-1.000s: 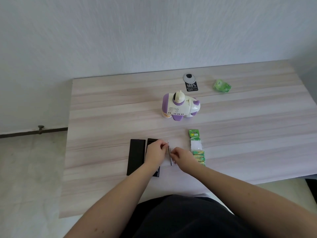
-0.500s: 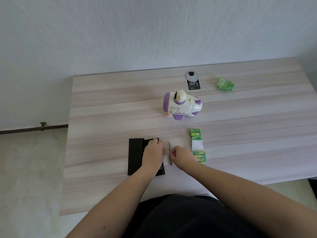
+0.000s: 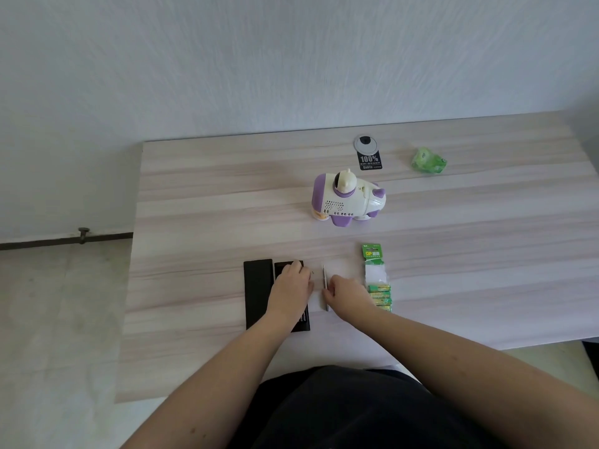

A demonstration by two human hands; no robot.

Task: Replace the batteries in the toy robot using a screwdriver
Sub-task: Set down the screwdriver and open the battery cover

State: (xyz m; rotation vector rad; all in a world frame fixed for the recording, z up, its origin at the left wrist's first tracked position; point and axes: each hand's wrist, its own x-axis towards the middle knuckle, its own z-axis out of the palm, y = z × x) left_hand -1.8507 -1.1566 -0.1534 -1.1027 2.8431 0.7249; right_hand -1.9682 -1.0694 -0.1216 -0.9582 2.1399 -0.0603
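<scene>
The white and purple toy robot (image 3: 348, 202) stands upright mid-table, away from both hands. A thin silver screwdriver (image 3: 324, 280) lies on the table near the front edge. My right hand (image 3: 348, 294) pinches its near half with the fingertips. My left hand (image 3: 291, 286) lies palm down over a black bit tray (image 3: 303, 324), with its fingers curled at the tray's far end; what they touch is hidden. The tray's black lid (image 3: 258, 293) lies just left of it. A green pack of batteries (image 3: 377, 280) lies right of my right hand.
The pale wooden table (image 3: 201, 286) stands against a white wall. At its back lie a black "100%" card with a round disc (image 3: 369, 157) and a crumpled green wrapper (image 3: 429, 161). The floor shows to the left, beyond the table's edge.
My left hand has left the screwdriver and moved left onto the bit tray. My right hand has stayed on the screwdriver.
</scene>
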